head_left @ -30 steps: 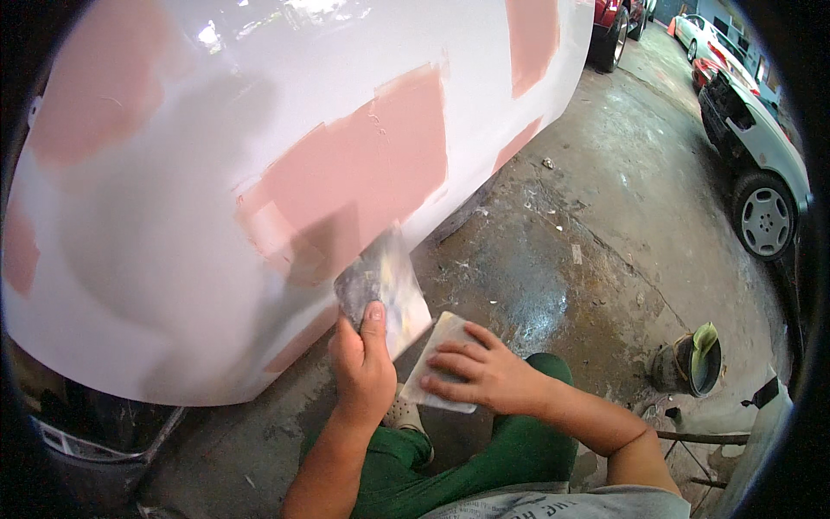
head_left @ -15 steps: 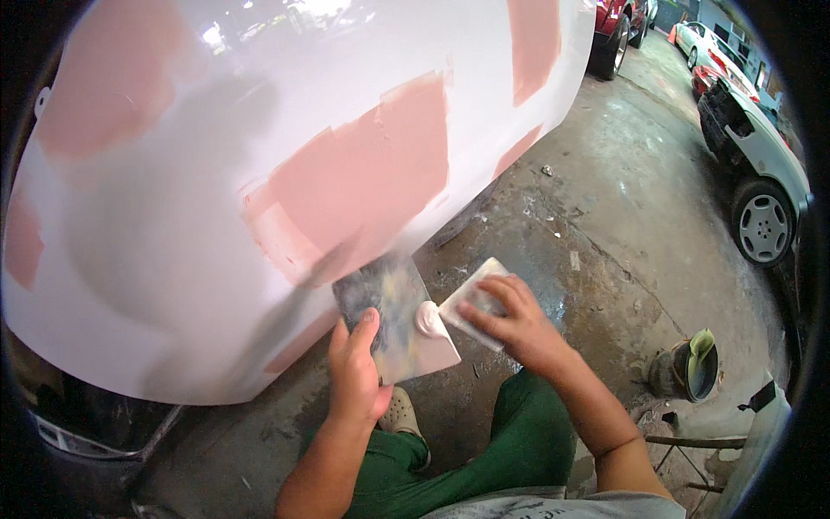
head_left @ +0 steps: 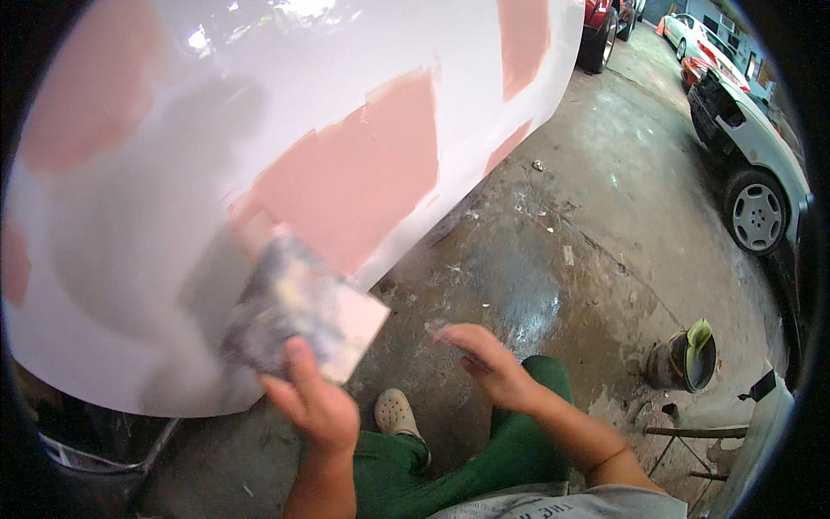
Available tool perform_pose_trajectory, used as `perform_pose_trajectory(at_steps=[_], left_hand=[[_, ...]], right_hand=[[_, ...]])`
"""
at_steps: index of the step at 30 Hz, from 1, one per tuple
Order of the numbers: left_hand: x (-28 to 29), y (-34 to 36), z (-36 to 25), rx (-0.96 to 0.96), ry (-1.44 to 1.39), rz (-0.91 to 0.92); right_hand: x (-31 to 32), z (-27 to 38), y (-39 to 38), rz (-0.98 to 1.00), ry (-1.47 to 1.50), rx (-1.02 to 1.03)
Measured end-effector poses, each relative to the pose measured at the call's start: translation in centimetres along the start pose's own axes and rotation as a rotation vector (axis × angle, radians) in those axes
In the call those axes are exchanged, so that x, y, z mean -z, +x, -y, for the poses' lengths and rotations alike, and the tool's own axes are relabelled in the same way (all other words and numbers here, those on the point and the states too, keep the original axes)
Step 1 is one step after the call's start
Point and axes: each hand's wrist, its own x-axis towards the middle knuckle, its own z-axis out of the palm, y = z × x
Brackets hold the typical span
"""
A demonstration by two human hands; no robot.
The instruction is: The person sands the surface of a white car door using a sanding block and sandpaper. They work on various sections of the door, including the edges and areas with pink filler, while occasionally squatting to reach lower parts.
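Note:
My left hand (head_left: pixel 316 398) grips a flat putty mixing board (head_left: pixel 298 298), thumb on top. Dark, grey and yellowish smears cover the board, and its right end is pale pink. It is tilted over the lower edge of a white car panel (head_left: pixel 156 259). A small pinkish lump (head_left: pixel 281 230) shows at the board's far corner; I cannot tell whether it lies on the board or the panel. My right hand (head_left: pixel 497 368) is closed on the putty spreader (head_left: pixel 438 332), now nearly edge-on, blurred and mostly hidden by the fingers. Pink filler patches (head_left: pixel 354 173) cover parts of the panel.
A dark bucket (head_left: pixel 670 368) with a yellow-green thing in it stands on the stained concrete floor (head_left: pixel 605 199) at right. Beside it is a metal-legged stand (head_left: pixel 696 432). A partly stripped car (head_left: pixel 756 173) and other cars stand farther off. My shoe (head_left: pixel 398 415) is below the panel.
My left hand has turned the board and moved it left, over the panel's edge. My right hand has drawn down and slightly left, turning the spreader edge-on. The white dollop no longer shows at the board's right edge.

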Motion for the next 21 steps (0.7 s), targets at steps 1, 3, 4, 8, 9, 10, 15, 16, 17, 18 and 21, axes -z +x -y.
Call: perform_pose_trajectory(at_steps=[1,3,4,8,9,10,15,16,17,18,21], left_hand=[[-0.2,0.5,-0.9,0.037,-0.043,-0.144],[0.2,1.6,-2.6,-0.014,-0.087,-0.325],[0.9,2.1,-2.9,-0.102,-0.089,-0.362],[2.4,2.8,-4.1,-0.232,-0.134,-0.318],[2.3,2.7,-4.4,-0.17,-0.172,-0.423],[2.9,2.8,-4.5,-0.207,-0.161,-0.395],[4.5,2.7,-5.9,-0.271,-0.122,-0.397],[4.9,2.8,-5.8,-0.26,-0.139,-0.396],[5.5,2.7,-5.6,-0.249,-0.156,-0.395],[6.0,2.5,-5.6,-0.24,-0.168,-0.4],[6.8,2.4,-5.6,-0.297,-0.129,-0.333]], right_hand=[[-0.2,-0.6,-0.4,-0.125,0.375,-0.135],[-0.2,-0.4,-0.1,-0.2,0.934,-0.216],[-0.5,0.0,0.3,-0.209,1.001,-0.233],[-0.8,2.0,2.1,-0.166,1.311,-0.206],[-0.7,2.5,2.6,-0.133,1.402,-0.179],[-0.6,3.1,3.2,-0.165,1.342,-0.166],[-1.7,5.8,7.5,-0.239,0.6,0.153],[-2.2,6.2,8.5,-0.242,0.309,0.265],[-2.9,6.9,9.7,-0.289,-0.035,0.394],[-4.2,8.6,11.1,-0.325,-0.377,0.514],[-7.1,10.6,14.4,-0.317,-0.906,0.661]])
